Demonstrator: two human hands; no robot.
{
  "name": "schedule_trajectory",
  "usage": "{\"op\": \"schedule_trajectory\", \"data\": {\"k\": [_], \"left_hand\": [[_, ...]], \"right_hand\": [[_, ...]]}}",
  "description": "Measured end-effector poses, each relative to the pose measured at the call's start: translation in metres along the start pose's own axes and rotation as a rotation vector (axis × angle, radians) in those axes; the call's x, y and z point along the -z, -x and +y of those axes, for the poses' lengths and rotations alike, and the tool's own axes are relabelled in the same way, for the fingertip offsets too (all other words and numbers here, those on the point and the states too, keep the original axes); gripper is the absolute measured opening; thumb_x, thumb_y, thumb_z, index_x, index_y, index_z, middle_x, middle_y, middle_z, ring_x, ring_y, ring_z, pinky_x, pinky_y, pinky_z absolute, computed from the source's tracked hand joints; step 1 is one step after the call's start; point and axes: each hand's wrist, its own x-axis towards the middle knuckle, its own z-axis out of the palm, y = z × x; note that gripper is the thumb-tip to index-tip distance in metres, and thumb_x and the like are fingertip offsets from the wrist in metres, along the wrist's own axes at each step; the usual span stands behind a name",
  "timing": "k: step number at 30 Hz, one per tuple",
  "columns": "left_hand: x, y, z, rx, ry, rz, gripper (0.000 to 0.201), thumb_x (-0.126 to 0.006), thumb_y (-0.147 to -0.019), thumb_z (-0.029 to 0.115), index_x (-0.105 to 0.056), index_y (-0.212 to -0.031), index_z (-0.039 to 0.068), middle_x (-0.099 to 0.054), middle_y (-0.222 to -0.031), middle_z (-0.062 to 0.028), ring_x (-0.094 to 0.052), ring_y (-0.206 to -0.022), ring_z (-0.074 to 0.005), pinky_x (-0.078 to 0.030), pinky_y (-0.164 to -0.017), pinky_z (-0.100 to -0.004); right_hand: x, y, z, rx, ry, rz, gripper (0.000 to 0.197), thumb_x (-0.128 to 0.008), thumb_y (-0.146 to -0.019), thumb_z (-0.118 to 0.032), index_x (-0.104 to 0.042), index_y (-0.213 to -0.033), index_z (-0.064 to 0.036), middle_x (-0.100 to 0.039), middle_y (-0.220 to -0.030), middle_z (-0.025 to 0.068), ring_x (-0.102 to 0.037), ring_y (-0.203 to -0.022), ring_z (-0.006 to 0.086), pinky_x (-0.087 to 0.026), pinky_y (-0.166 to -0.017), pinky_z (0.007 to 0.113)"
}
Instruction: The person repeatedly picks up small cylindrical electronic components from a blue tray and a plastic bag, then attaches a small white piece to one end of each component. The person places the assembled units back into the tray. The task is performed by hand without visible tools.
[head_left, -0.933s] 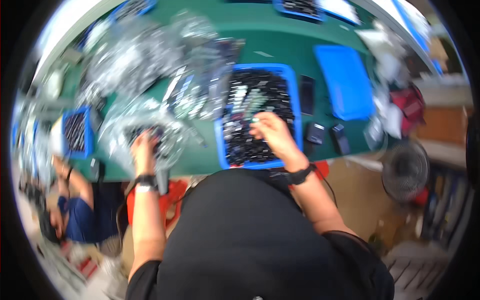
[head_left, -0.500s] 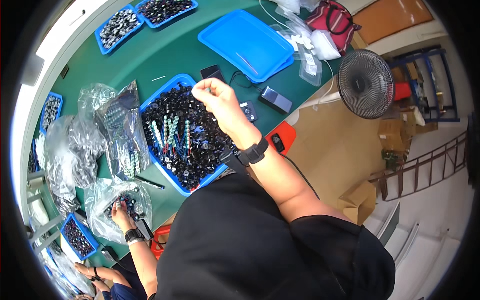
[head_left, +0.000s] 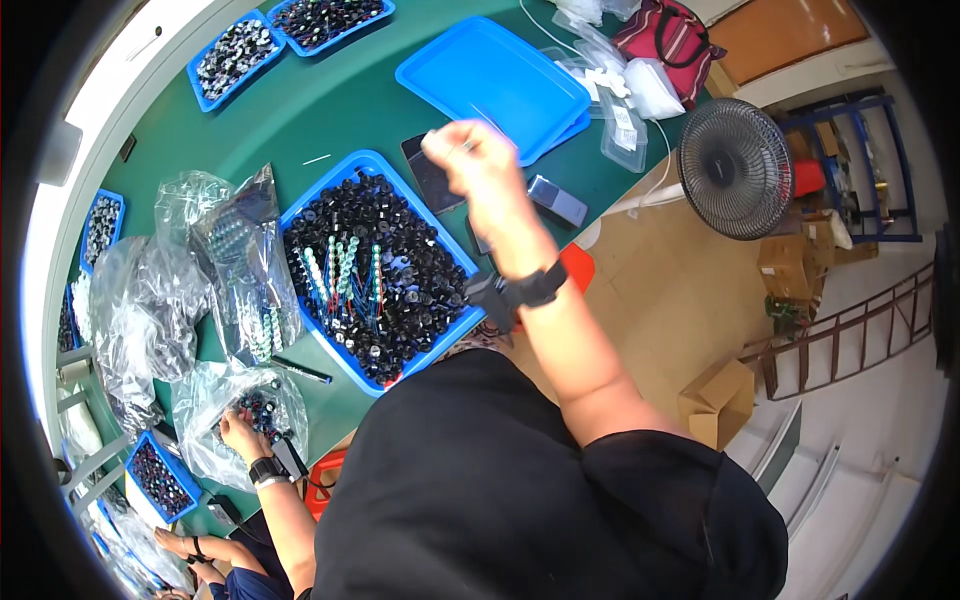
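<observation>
Your left hand (head_left: 240, 436) is at the clear bag (head_left: 200, 400), your blurred right hand (head_left: 480, 172) raised, both grips untellable, with the blue tray (head_left: 432, 212) of black pieces (head_left: 410, 320) between, probably for easy reach

Right hand (head_left: 485, 175) now beyond the tray of black pieces (head_left: 365, 157).
First among the pieces, then at the tray's far rim, the hand is now farther right, blurred, overlapping a dark phone (head_left: 422, 170) and the stacked blue trays (head_left: 480, 70).
</observation>
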Motion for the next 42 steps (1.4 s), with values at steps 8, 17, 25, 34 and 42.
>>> {"op": "schedule_trajectory", "data": {"k": [8, 17, 25, 34, 42], "left_hand": [[-0.012, 0.003, 0.005, 0.056, 0.161, -0.053, 0.026, -0.057, -0.086, 0.010, -0.054, -0.111, 0.002, -0.058, -0.097, -0.0057, -0.058, -0.084, -0.0159, -0.049, -0.074, -0.0266], [-0.005, 0.006, 0.002, 0.036, 0.202, 0.033, 0.024, -0.056, -0.087, 0.007, -0.054, -0.110, 0.001, -0.059, -0.093, -0.0065, -0.059, -0.079, -0.0144, -0.051, -0.069, -0.0244], [-0.002, 0.004, -0.012, 0.111, 0.216, 0.020, 0.022, -0.059, -0.084, 0.007, -0.057, -0.104, -0.001, -0.060, -0.089, -0.0069, -0.060, -0.077, -0.0141, -0.053, -0.068, -0.0235], [-0.025, 0.009, -0.005, 0.175, 0.220, -0.017, 0.015, -0.059, -0.086, 0.011, -0.057, -0.098, 0.002, -0.061, -0.087, -0.0049, -0.060, -0.078, -0.0131, -0.052, -0.068, -0.0234], [-0.019, -0.012, -0.015, 0.203, 0.200, -0.082, 0.010, -0.058, -0.087, 0.012, -0.058, -0.091, 0.002, -0.061, -0.081, -0.0041, -0.060, -0.074, -0.0114, -0.051, -0.066, -0.0218]], "right_hand": [[0.172, -0.130, -0.140, 0.732, 0.515, 0.595, 0.026, -0.075, -0.075, -0.021, -0.070, -0.091, -0.0015, -0.065, -0.077, 0.0005, -0.055, -0.069, 0.0064, -0.044, -0.064, 0.022], [0.412, -0.093, -0.205, 0.109, 1.609, 1.250, 0.035, -0.050, -0.086, -0.045, -0.066, -0.107, -0.0222, -0.065, -0.106, 0.0120, -0.058, -0.100, 0.0330, -0.046, -0.086, 0.043], [0.427, -0.090, -0.182, -0.089, 1.956, 1.073, 0.038, -0.043, -0.089, -0.045, -0.068, -0.103, -0.0202, -0.066, -0.102, 0.0124, -0.057, -0.102, 0.0327, -0.046, -0.085, 0.044], [0.441, -0.054, -0.185, 0.213, 1.894, 1.015, 0.034, -0.049, -0.084, -0.045, -0.070, -0.094, -0.0192, -0.064, -0.090, 0.0174, -0.060, -0.086, 0.0367, -0.049, -0.071, 0.044], [0.456, -0.044, -0.180, 0.350, 1.895, 0.975, 0.031, -0.053, -0.084, -0.044, -0.070, -0.092, -0.0194, -0.064, -0.088, 0.0131, -0.059, -0.086, 0.0330, -0.048, -0.071, 0.044]]}}
